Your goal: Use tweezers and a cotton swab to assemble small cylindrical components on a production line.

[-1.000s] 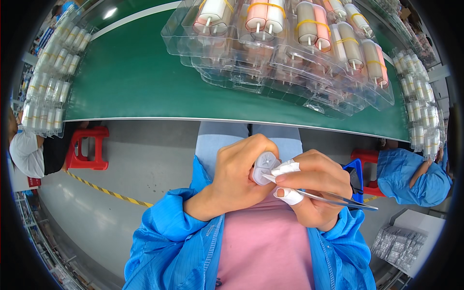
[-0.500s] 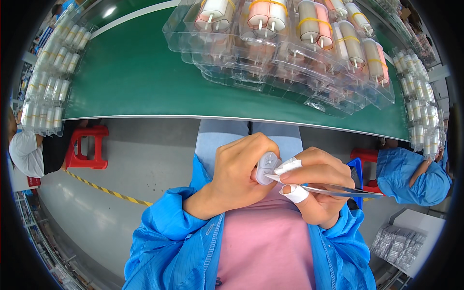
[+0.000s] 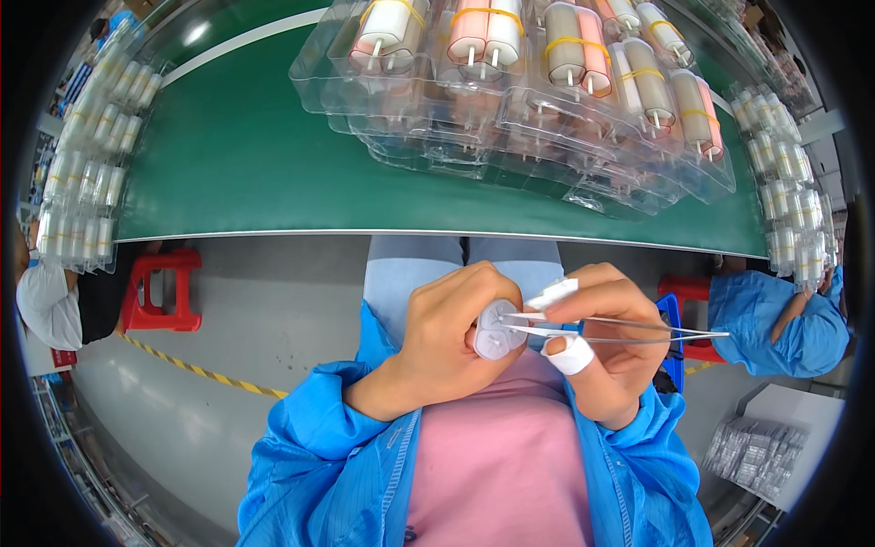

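Note:
My left hand is closed round a pale translucent piece with a rounded, two-lobed end face; the rest of it is hidden in the fist. In my right hand, with white tape on the thumb and a finger, is a pair of metal tweezers. The tweezers' arms are spread apart, and their pale tips touch or hover just over the end face; which of the two I cannot tell. Both hands are in front of my body, below the table edge.
Stacked clear plastic trays with banded white, pink and grey cylinders stand on the green table. More filled trays rise at left and right. Co-workers sit on both sides, near red stools.
The tweezers' arms have spread apart and the tool is more level. The lobed piece has tilted and shifted slightly left and down in the picture. The whole view has moved a little.

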The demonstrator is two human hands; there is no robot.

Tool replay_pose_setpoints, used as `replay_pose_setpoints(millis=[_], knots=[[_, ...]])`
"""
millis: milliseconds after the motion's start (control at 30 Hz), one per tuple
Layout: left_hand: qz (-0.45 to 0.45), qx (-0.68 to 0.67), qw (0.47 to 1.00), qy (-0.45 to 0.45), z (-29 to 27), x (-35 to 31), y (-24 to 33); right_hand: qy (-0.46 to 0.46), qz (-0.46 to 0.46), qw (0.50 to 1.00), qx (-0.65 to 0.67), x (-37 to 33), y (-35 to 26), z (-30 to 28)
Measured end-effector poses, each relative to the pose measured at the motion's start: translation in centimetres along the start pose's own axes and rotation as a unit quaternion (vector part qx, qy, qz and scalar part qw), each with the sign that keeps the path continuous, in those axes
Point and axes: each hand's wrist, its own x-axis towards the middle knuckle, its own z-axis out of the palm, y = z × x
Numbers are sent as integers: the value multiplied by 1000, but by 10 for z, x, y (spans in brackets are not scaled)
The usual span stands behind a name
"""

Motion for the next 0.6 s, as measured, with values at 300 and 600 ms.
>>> replay_pose_setpoints(millis=[300,600], knots=[[18,30,999,12,1,0,-3,-13,-16,999,-49,2,4,2],[5,4,1000,5,0,0,-4,-22,-26,998,-46,3,8,-1]])
